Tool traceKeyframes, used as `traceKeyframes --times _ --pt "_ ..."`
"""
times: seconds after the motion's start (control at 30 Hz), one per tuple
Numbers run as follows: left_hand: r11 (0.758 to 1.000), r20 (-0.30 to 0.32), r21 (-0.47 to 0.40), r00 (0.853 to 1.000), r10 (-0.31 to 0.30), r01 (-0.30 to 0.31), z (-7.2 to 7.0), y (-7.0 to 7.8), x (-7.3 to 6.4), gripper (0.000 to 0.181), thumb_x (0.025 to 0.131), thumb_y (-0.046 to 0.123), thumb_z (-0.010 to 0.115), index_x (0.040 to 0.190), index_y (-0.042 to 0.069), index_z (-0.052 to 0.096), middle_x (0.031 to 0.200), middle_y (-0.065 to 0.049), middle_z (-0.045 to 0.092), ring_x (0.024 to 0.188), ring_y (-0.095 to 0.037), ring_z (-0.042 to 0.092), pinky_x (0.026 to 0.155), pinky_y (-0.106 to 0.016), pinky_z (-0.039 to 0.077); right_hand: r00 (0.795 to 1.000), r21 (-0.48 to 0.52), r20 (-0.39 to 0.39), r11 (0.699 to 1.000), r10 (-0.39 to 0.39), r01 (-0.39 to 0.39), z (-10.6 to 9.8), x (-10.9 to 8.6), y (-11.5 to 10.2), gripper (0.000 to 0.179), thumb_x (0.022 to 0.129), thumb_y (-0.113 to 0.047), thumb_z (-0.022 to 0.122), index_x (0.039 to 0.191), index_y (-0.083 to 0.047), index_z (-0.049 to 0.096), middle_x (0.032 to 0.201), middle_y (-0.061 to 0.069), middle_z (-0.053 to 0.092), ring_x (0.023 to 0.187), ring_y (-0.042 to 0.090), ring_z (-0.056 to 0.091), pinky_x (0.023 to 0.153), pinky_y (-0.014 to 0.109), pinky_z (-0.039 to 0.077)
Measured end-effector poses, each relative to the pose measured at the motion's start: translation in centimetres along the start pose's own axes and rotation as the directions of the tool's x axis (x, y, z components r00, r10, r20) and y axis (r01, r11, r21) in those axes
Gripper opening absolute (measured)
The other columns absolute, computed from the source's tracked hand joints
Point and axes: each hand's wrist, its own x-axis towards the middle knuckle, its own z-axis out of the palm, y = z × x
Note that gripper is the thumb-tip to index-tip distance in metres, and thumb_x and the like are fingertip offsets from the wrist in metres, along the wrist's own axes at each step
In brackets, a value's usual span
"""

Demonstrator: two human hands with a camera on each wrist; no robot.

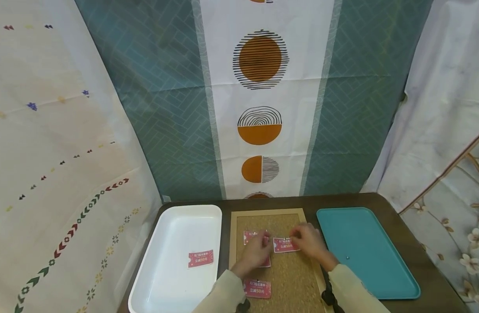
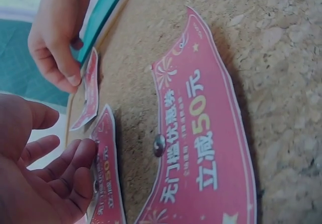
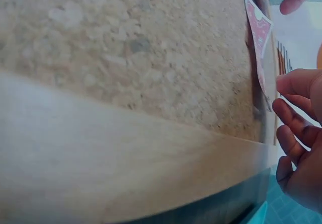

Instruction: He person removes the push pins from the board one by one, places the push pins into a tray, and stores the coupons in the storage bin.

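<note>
Several pink paper coupons lie on a wood-framed corkboard (image 1: 290,278). My left hand (image 1: 256,252) is over the board's upper left, covering parts of an upper coupon (image 1: 249,235) and a middle coupon (image 1: 267,263). Its fingers (image 2: 83,153) are loosely bent beside the middle coupon, holding nothing visible. My right hand (image 1: 309,241) is at the right end of another coupon (image 1: 284,245); thumb and forefinger (image 3: 287,110) stand slightly apart, right by its edge. Nearest the left wrist camera is a lower coupon (image 2: 216,148) with a metal thumbtack (image 2: 159,146) at its upper edge.
Left of the board stands a white tray (image 1: 165,269) with one coupon (image 1: 201,258) in it. On the right is a teal tray (image 1: 374,252) holding a small tack (image 1: 347,258). A patterned curtain (image 1: 176,130) hangs behind the brown table (image 1: 431,278).
</note>
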Motion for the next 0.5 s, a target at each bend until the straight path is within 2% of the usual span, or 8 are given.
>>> traceKeyframes --times 0.07,0.23,0.5 --pt "1.000 -0.006 0.002 1.000 0.006 -0.006 0.3 -0.1 0.1 0.031 0.105 0.019 0.064 0.133 0.005 0.062 0.090 0.003 0.061 0.073 -0.009 0.056 0.059 -0.026 0.046 1.000 -0.007 0.014 1.000 0.012 -0.012 0.3 0.2 -0.1 0.004 0.090 -0.014 0.082 0.090 -0.013 0.079 0.093 -0.001 0.071 0.096 0.023 0.061 0.088 0.054 0.044" --pt "1.000 -0.017 0.008 1.000 -0.025 0.025 0.8 -0.1 0.4 0.031 0.106 0.020 0.063 0.134 0.007 0.062 0.086 0.004 0.059 0.067 -0.009 0.054 0.054 -0.026 0.042 0.999 0.000 0.042 1.000 0.010 -0.010 0.8 0.7 -0.4 0.004 0.090 -0.016 0.082 0.090 -0.015 0.078 0.095 -0.002 0.071 0.100 0.024 0.061 0.092 0.057 0.041" --pt "0.999 -0.013 0.014 0.999 -0.042 0.042 1.0 -0.2 0.7 0.030 0.104 0.020 0.064 0.133 0.013 0.063 0.085 0.006 0.059 0.065 -0.009 0.054 0.052 -0.027 0.043 0.998 0.003 0.067 1.000 0.019 -0.019 2.0 1.1 -0.1 0.008 0.090 -0.011 0.081 0.087 -0.018 0.078 0.092 -0.004 0.064 0.093 0.019 0.058 0.090 0.054 0.042"
